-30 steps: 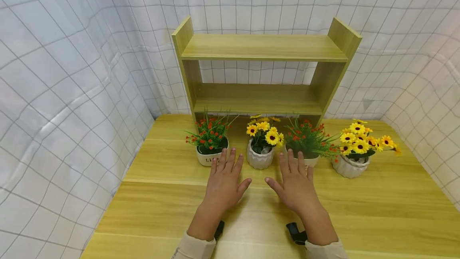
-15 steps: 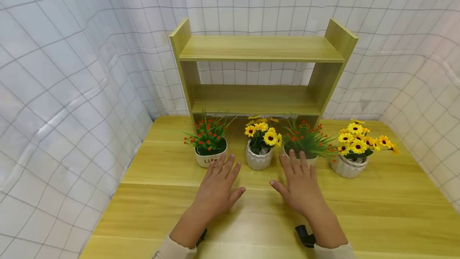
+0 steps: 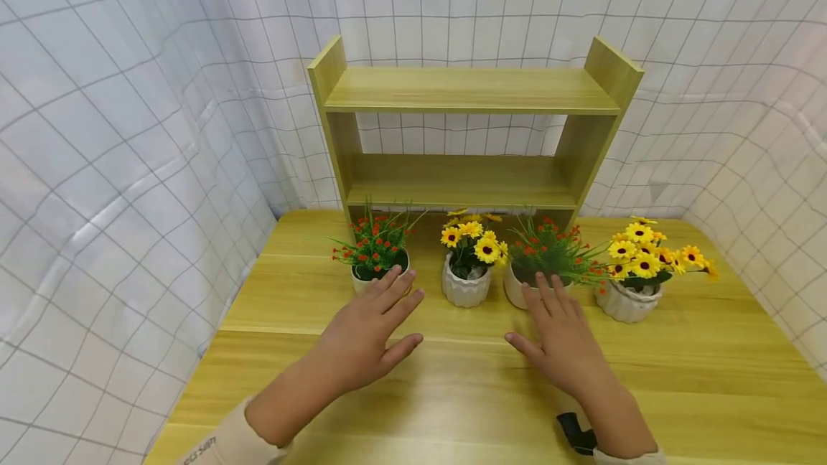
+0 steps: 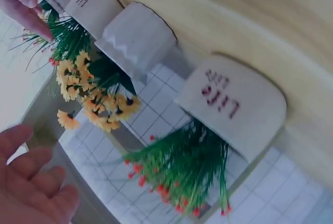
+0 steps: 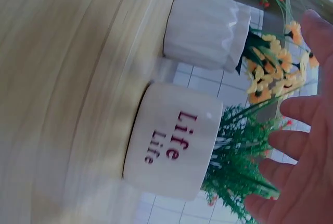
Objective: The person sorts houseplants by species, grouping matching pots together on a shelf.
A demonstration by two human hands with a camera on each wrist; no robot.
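My left hand [image 3: 362, 332] is spread above the table, its fingertips overlapping the left red-flowered pot [image 3: 362, 280] in the head view. That pot, lettered "Life", shows whole in the left wrist view [image 4: 234, 101], apart from the fingers. My right hand [image 3: 565, 339], fingers straight, hovers in front of the other red-flowered "Life" pot [image 3: 517, 291], which stands large in the right wrist view [image 5: 174, 140]. Between them stands a fluted white pot with yellow flowers [image 3: 466, 289]. A second yellow-flowered pot [image 3: 628, 302] stands at the right. Neither hand holds anything.
Behind the pots rises a two-tier wooden shelf [image 3: 461, 88] on the wooden table [image 3: 271, 372]. White grid-patterned curtains [image 3: 116, 163] surround the table at the back and sides. A black strap-like piece [image 3: 575, 433] shows beside the right wrist.
Both hands have drawn apart: the left shifts leftward and its forearm slants more, the right moves to the right. The pots and shelf keep their places.
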